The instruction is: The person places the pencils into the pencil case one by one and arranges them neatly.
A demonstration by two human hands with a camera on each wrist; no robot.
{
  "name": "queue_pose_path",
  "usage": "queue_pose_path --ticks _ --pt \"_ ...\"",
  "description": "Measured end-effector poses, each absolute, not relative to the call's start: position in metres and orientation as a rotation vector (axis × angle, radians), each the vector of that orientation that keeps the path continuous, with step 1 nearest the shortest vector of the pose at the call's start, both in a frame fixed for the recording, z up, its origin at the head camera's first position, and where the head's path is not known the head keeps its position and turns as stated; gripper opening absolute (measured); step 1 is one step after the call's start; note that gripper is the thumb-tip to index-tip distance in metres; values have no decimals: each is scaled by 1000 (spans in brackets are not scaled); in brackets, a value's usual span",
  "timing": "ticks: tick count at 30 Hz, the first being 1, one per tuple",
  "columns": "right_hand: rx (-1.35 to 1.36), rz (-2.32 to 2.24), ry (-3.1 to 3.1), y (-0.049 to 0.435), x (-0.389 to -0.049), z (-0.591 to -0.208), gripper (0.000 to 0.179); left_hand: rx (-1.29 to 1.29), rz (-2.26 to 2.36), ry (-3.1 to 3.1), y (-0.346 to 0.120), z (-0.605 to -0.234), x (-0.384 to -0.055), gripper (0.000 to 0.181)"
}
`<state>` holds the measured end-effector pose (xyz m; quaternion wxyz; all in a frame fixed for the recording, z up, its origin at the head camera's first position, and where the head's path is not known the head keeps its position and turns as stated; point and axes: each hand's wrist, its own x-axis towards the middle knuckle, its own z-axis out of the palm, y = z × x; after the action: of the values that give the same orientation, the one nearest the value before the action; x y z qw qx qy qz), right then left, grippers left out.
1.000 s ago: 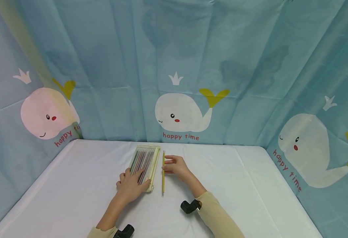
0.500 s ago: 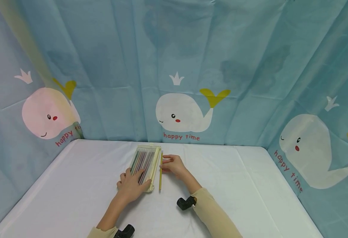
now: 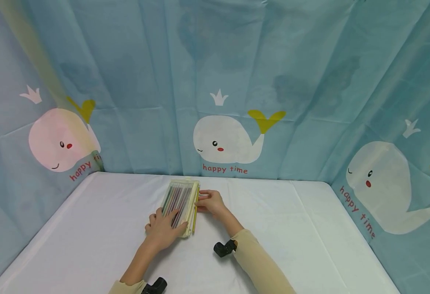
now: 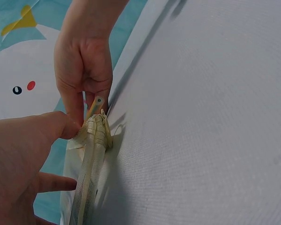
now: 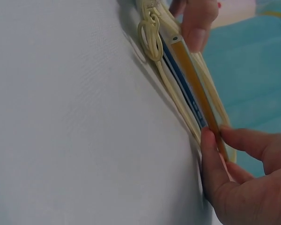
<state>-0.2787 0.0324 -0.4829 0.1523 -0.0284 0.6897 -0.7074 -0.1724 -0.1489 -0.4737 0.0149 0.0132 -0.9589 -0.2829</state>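
A clear pencil case with cream zip edging (image 3: 191, 208) lies on the white table, several coloured pencils (image 3: 177, 200) showing through it. My left hand (image 3: 162, 231) rests on its near part with fingers spread; the thumb touches the edge beside the opening. My right hand (image 3: 212, 203) pinches a yellow pencil (image 5: 196, 89) between thumb and fingers along the case's right side. In the right wrist view that pencil lies lengthwise in the open zip side, beside a blue strip (image 5: 180, 79). A looped zip cord (image 5: 152, 42) hangs at the case's near end.
White cloth covers the table (image 3: 292, 245). Blue curtains (image 3: 145, 134) printed with whales stand behind it and at both sides. Black wrist cameras (image 3: 225, 248) sit at the sleeve cuffs.
My right hand has moved left with the yellow pencil, from apart from the case to against its open side. My left hand has stayed on the case.
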Motion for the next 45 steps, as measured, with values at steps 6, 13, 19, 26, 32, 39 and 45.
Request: queue_pose_path --ticks 6,13,19,26,32,39,45 --pt "-44 -2091 1958 26 -279 -483 54 52 -873 -3012 -148 -470 -171 72" --pt "-14 -2147 1955 17 -279 -486 53 61 -891 -2998 -148 -471 -171 72" --pt "-22 -2164 1962 12 -278 -487 52 55 -883 -3014 -148 -470 -171 70" --pt "-16 -2161 1979 9 -277 -486 50 49 -886 -3015 -148 -470 -170 71" --pt "-8 -2142 2011 7 -272 -480 49 46 -874 -3016 -149 -470 -171 71" --pt "12 -2123 2008 7 -272 -478 47 47 -880 -3012 -148 -469 -170 71" --pt "18 -2117 1979 9 -275 -482 44 37 -889 -3000 -148 -468 -169 71"
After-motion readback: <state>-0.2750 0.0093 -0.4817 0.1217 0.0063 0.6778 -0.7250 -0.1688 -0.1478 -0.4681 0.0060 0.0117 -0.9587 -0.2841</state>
